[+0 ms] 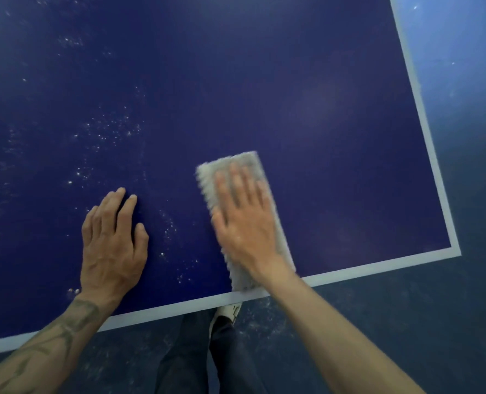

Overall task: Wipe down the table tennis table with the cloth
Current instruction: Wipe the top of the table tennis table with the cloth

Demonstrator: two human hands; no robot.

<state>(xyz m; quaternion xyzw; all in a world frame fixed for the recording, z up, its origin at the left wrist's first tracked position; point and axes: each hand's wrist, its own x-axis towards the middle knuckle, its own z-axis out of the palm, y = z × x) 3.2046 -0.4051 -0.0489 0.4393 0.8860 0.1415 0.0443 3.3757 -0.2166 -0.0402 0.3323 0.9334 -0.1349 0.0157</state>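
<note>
The dark blue table tennis table [307, 103] fills most of the view, with a pale line along its near and right edges. A folded grey cloth [267, 223] lies near the front edge, its long side pointing away from me. My right hand [244, 220] presses flat on the cloth with straight fingers; both are motion-blurred. My left hand [113, 245] rests flat on the bare tabletop to the left of the cloth. White specks and droplets [108, 132] are scattered over the left half of the table.
The table's front right corner [456, 250] lies to the right of the cloth. Below the front edge I see my dark trousers [196, 356], a white shoe [230, 309] and dark speckled floor [406, 322].
</note>
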